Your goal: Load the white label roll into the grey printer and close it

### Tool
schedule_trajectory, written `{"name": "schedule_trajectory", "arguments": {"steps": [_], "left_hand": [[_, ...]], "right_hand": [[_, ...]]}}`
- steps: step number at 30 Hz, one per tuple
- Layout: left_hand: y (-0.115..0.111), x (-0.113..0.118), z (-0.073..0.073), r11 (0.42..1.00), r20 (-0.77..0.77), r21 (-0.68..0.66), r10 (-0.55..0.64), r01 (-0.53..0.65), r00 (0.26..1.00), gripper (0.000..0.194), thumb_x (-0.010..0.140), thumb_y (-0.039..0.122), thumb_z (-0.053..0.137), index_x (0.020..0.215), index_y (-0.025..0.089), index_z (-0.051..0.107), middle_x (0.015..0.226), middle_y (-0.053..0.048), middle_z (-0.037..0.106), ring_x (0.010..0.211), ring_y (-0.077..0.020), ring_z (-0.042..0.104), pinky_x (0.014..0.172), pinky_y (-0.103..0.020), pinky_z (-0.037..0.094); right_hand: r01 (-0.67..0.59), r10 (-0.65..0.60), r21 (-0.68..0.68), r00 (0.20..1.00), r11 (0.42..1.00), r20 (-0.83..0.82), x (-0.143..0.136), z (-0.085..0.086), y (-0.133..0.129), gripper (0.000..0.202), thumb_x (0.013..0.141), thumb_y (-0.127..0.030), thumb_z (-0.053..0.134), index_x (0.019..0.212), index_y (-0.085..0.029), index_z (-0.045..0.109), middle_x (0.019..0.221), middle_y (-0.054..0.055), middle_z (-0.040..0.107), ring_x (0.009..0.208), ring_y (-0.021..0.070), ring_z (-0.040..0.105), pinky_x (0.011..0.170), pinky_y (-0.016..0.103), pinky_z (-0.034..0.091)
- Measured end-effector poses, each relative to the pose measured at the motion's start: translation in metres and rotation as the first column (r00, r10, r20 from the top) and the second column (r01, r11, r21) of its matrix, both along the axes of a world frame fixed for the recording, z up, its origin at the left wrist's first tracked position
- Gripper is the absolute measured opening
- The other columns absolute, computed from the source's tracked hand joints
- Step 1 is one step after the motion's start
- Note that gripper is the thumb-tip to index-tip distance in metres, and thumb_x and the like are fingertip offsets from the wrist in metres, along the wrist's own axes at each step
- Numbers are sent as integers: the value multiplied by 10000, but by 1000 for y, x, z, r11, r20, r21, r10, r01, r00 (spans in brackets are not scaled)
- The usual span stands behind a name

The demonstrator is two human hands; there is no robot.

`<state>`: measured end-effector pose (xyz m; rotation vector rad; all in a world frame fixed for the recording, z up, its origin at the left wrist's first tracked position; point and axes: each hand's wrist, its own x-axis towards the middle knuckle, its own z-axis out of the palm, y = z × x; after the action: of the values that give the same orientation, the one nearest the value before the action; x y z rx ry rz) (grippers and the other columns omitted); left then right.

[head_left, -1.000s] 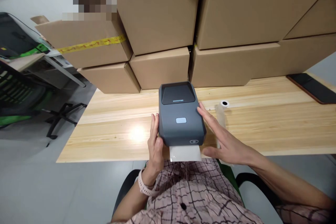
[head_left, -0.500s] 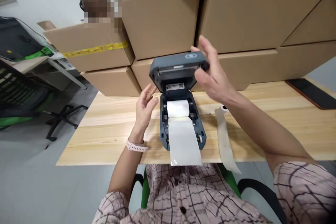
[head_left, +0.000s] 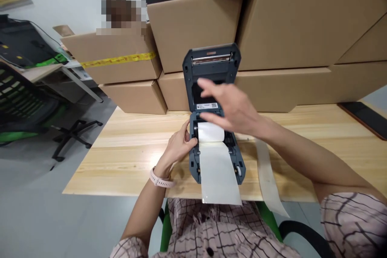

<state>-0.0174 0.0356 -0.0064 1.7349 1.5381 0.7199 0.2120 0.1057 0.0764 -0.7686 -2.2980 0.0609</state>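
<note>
A dark grey label printer point(head_left: 195, 169) sits on the wooden table with its lid point(head_left: 211, 70) raised. Inside it lies a white label roll point(head_left: 211, 132), whose strip point(head_left: 218, 173) runs forward over the printer's front and past the table edge. My left hand point(head_left: 180, 144) grips the left side of the printer's base, thumb on the rim beside the roll. Above the roll and in front of the lid hovers my right hand point(head_left: 234, 107), fingers apart, slightly blurred, holding nothing. It hides part of the lid and the hinge.
Cardboard boxes point(head_left: 193, 32) are stacked along the table's back. Right of the printer, a loose paper strip point(head_left: 269, 177) hangs over the front edge. A phone point(head_left: 365, 119) lies at far right. A black office chair point(head_left: 27, 100) stands left; a person's head shows behind the boxes.
The printer lid has swung up and back to stand upright. My right hand has left the lid and moved down over the roll. My left hand has closed on the printer's left side.
</note>
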Motion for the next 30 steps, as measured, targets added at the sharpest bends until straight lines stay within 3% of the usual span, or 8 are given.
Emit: {"name": "schedule_trajectory", "arguments": {"steps": [5,9,12,16,18,21,25,30], "left_hand": [[-5,6,10,998,-21,-41,-39,39,999,803,851,293,546,1617,175,337,665,64,511,622,-167,472,628,-280,330],[-4,6,12,998,-22,-23,-67,66,998,807,810,243,511,1599,163,360,673,60,495,613,-161,447,612,-277,322],[-4,6,12,998,-9,-27,-64,63,998,789,805,237,506,1583,172,393,665,58,494,605,-160,440,606,-276,317],[-4,5,11,997,19,-51,-60,60,998,842,798,231,509,1624,193,347,642,68,484,604,-158,446,610,-270,315],[-3,4,9,996,22,-59,-59,60,998,863,804,241,510,1644,211,314,644,71,481,618,-158,455,621,-268,324],[-1,4,6,996,11,-54,-67,67,998,869,812,261,513,1653,215,299,645,70,484,621,-157,453,625,-267,326],[-1,3,4,997,25,-42,-63,64,998,865,809,257,508,1648,191,306,686,56,537,625,-150,456,626,-262,330],[0,3,2,997,51,-53,-55,58,997,861,817,280,519,1645,169,311,704,48,553,630,-148,459,624,-259,340]], "right_hand": [[-63,255,-380,840,923,479,-7,-25,-6,944,963,-507,594,1703,-206,91,1457,202,642,1172,395,694,954,548,539],[19,324,-487,723,873,609,-22,-33,10,1051,874,-466,689,1699,-157,117,1410,254,654,1204,440,678,952,568,538],[-35,383,-572,775,819,502,-16,-21,11,1101,790,-441,754,1690,-174,178,1397,224,662,1216,422,671,963,552,552],[-326,494,-606,860,725,128,34,10,2,1104,733,-468,820,1664,-251,267,1434,122,644,1248,336,658,1049,476,545],[-363,426,-559,904,746,-18,70,19,-1,1118,719,-467,854,1658,-298,271,1386,91,666,1241,318,659,1068,462,532],[-252,200,-598,968,761,-154,117,14,2,1152,727,-474,872,1665,-339,217,1329,94,692,1215,315,674,996,444,555],[-83,-65,-699,981,710,-182,148,-23,21,1165,742,-487,881,1672,-280,212,1470,164,609,1224,313,673,961,393,568],[-19,-145,-769,979,639,-144,139,-69,44,1158,712,-468,884,1656,-217,261,1507,169,569,1309,334,624,1082,441,539]]}}
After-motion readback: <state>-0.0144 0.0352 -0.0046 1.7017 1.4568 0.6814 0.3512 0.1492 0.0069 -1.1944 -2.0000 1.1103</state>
